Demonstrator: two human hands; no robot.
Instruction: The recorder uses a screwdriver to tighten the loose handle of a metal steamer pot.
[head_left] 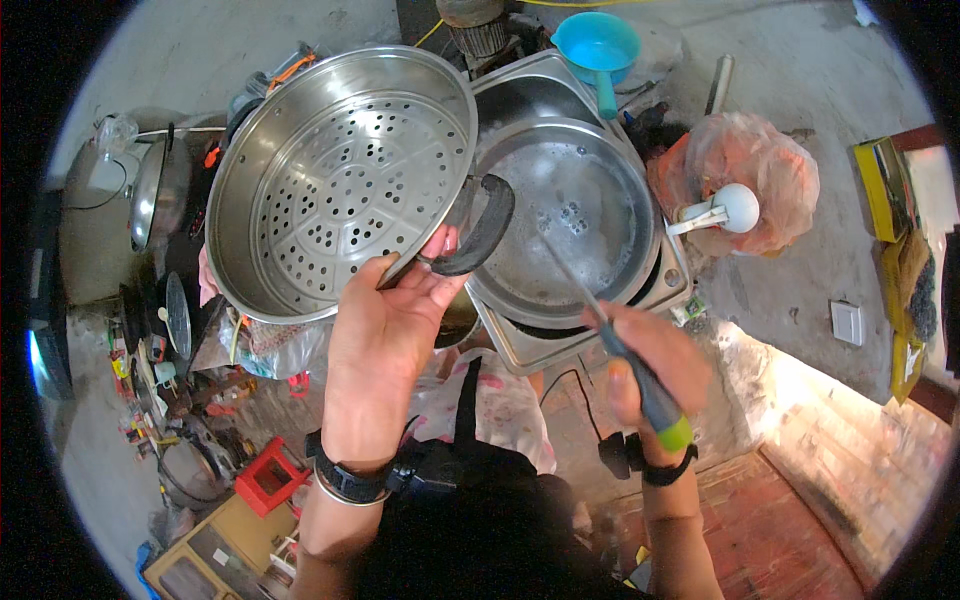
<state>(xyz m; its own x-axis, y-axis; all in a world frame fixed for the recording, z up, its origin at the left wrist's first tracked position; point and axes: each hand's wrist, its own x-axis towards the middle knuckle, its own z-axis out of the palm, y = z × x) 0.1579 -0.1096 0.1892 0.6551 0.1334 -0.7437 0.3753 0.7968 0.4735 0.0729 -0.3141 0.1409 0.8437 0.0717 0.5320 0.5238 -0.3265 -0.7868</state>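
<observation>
I hold the steel steamer insert tilted up on edge, its perforated floor facing me, in the upper left of the view. Its black side handle sits at the 3 o'clock point of the rim, and the work in hand appears to be on that handle's fastening, judging by the screwdriver in my other hand.

Procedure, as I judge it:
1. Keep the insert steady; brace the rim so that it cannot turn when the tool is loaded.
2. Bring the tip square to the fastener before turning. A slanted tip is likely to slip off.
3. Press along the shaft and turn slowly.

Left hand: closed around the rim just beside the handle, fingers curled over the edge, palm below it. It carries the insert's whole weight.

Right hand: wrapped shut on the screwdriver's dark grip with its green end cap. The shaft runs toward 11 o'clock, across the wide steel pan that lies in the stove top. The tip stands apart from the handle, not yet on it.

A blue funnel lies at 12 o'clock of the pan.
</observation>
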